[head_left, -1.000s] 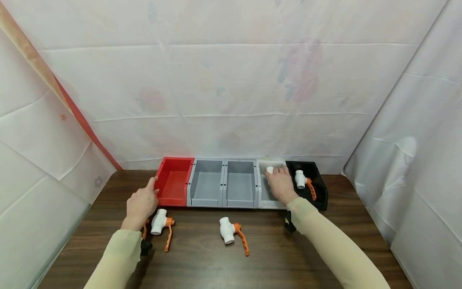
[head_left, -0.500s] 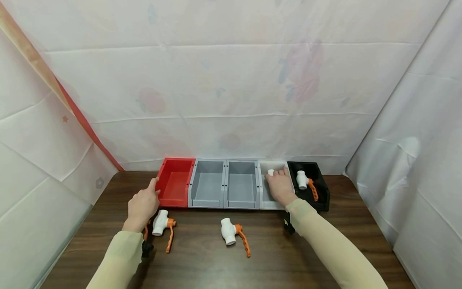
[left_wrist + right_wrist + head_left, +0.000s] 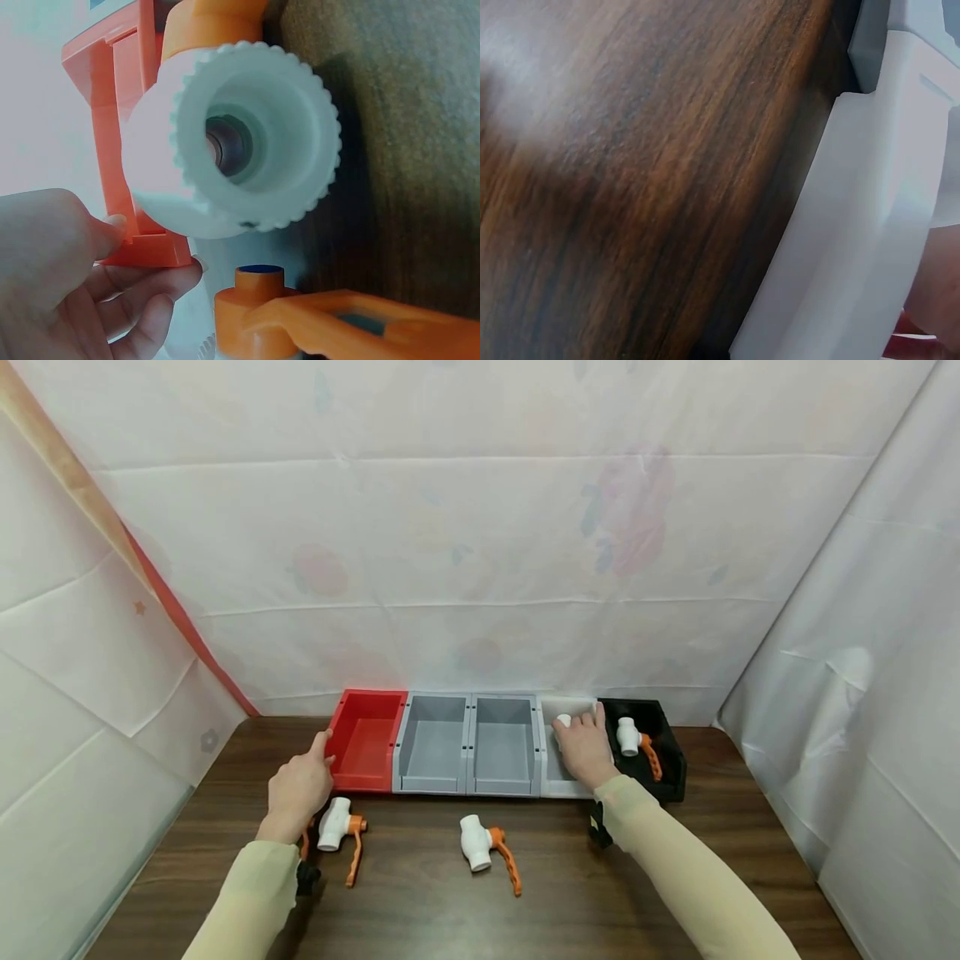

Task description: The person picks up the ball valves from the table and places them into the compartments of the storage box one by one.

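At the row's left end, my left hand [image 3: 300,783] pinches the near left edge of a red bin [image 3: 367,739]; thumb and fingers meet the rim in the left wrist view. My right hand [image 3: 585,747] reaches into the white bin [image 3: 566,787] and holds a ball valve [image 3: 564,720], of which only a white end shows. Its fingertips are largely hidden. Another white ball valve [image 3: 627,737] with an orange handle lies in the black bin [image 3: 671,789]. Two more lie on the table: one valve [image 3: 333,825] beside my left wrist, one valve [image 3: 476,843] at centre.
Two grey bins [image 3: 468,783] stand between the red and white ones. Under my left wrist an orange handle [image 3: 305,843] of a further valve peeks out. The brown wooden table [image 3: 420,918] ends at a white cloth wall [image 3: 480,568] behind the bins.
Both hands stay at their bins. A finger of my right hand now stands straighter along the white bin's right side. The whole view has shifted slightly.
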Action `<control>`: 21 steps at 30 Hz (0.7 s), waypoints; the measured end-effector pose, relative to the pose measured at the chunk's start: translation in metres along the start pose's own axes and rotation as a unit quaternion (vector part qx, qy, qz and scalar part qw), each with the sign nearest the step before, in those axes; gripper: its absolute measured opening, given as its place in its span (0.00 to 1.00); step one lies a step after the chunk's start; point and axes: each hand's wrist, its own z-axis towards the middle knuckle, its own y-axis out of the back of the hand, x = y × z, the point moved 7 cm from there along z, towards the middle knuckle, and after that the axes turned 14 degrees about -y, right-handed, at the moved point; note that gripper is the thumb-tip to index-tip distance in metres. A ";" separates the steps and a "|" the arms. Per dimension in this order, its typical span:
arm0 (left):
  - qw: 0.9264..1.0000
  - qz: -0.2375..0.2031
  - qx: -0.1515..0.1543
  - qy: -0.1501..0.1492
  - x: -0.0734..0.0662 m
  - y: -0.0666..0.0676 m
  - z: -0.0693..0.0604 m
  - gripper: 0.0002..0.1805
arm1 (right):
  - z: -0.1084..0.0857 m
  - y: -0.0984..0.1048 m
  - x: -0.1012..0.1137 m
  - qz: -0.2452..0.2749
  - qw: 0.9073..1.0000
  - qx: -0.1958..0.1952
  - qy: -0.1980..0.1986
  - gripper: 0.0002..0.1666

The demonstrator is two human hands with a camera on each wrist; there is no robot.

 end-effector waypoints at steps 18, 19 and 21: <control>1.000 0.006 0.002 0.006 0.000 0.000 0.001 0.28 | 0.003 0.003 -0.002 0.051 0.998 0.012 -0.016 0.24; 1.000 0.007 0.004 0.007 -0.001 0.000 0.001 0.28 | 0.003 0.003 -0.003 0.055 0.998 0.012 -0.017 0.24; 1.000 0.008 0.007 0.008 -0.002 0.000 0.001 0.27 | 0.003 0.003 -0.004 0.063 0.998 0.009 -0.019 0.23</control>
